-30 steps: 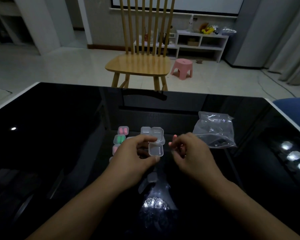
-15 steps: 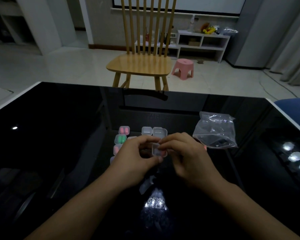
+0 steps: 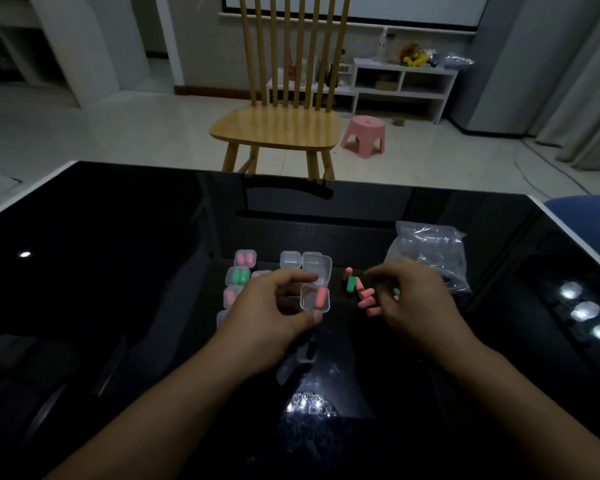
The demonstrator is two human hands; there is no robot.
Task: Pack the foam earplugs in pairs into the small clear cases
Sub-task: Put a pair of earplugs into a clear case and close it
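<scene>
My left hand [image 3: 271, 310] holds a small clear case [image 3: 314, 298] with its lid up; one pink earplug [image 3: 321, 296] lies inside. My right hand [image 3: 413, 296] hovers with fingers apart over loose earplugs on the black table: several pink ones [image 3: 366, 298] and a green one [image 3: 351, 284]. Filled closed cases sit left of my left hand: one with pink plugs [image 3: 245, 259], one with green plugs [image 3: 238, 276], another with pink [image 3: 231, 295]. Empty clear cases [image 3: 289, 259] stand behind the held case.
A crumpled clear plastic bag [image 3: 430, 252] lies right of my right hand. The glossy black table [image 3: 118, 271] has white edges. Beyond it stand a wooden chair [image 3: 281, 129] and a pink stool [image 3: 363, 135]. A blue seat [image 3: 586, 216] shows at the far right.
My right hand has left the held case and moved right over the loose earplugs. A pink earplug now lies in the open case. The left hand has stayed put.
</scene>
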